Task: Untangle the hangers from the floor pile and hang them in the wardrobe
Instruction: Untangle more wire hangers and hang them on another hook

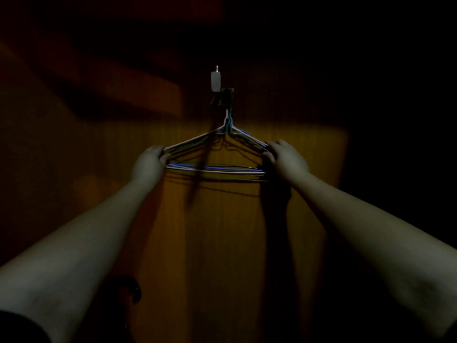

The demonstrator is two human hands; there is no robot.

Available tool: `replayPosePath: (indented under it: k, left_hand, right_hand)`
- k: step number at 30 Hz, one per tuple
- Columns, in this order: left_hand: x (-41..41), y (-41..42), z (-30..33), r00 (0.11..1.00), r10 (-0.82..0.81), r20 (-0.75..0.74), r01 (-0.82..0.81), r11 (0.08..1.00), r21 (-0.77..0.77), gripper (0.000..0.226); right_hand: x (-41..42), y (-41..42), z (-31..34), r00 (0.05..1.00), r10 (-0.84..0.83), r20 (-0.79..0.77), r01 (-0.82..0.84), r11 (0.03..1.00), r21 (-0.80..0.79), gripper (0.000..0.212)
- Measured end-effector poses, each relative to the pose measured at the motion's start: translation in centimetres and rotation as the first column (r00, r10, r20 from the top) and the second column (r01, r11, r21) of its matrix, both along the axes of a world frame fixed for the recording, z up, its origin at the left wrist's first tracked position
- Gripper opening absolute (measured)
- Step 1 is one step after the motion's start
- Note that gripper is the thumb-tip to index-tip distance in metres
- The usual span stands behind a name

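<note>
— Wood panel [222,231], tall and orange-brown, filling the middle; lit in a warm patch at centre, dark all round.

— And on it?

— Hangers [215,169], a bunch of thin wire ones, pressed together flat against the panel. White, blue and green wires visible; count not clear in this light. Necks gathered at the top, running up to a hook [226,97] fixed on the panel. Exact seating of the hanger tops on the hook too dark to judge.

— Both arms up?

— Both bare, reaching forward and up from the lower corners. Left hand [148,162] at the left corner of the bunch, fingers curled round the wire ends there. Right hand [284,157] at the right corner, fingers bent over the shoulder wires, thumb side toward the bottom bars. Gripping on both sides, bunch spanned between the two.

— Anything above the hook?

— Small pale block [215,81] just up and left of it, with a shiny pin sticking out of its top. Touching the hook's plate or merely beside it: cannot tell.

— Lower down?

— Dark curved handle [132,288], near the left forearm, low on the panel. Long shadows of the arms and hangers cast across the wood beneath the bunch.
</note>
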State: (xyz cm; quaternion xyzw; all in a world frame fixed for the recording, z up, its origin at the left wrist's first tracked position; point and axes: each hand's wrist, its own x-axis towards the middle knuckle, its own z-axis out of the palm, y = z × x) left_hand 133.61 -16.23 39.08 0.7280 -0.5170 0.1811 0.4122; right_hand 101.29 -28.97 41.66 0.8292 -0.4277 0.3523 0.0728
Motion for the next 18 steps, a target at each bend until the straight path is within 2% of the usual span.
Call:
replayPosePath:
  k: [8, 13, 18]
  left_hand:
    - [-0.6, -0.3, 0.2, 0.999, 0.046, -0.017, -0.044, 0.997, 0.058, 0.043]
    - [-0.2, 0.1, 0.4, 0.995, 0.05, -0.084, -0.041, 0.994, 0.101, 0.05]
    - [-0.3, 1.6, 0.3, 0.99, 0.091, -0.108, -0.076, 0.989, 0.13, 0.065]
  right_hand:
    - [0.2, 0.0, -0.1, 0.996, -0.069, -0.051, 0.065, 0.995, -0.076, 0.047]
    - [0.0, 0.9, 0.3, 0.998, -0.065, 0.001, 0.065, 0.998, -0.008, 0.05]
    - [0.0, 2.9, 1.0, 0.989, -0.136, 0.063, 0.128, 0.985, 0.116, 0.064]
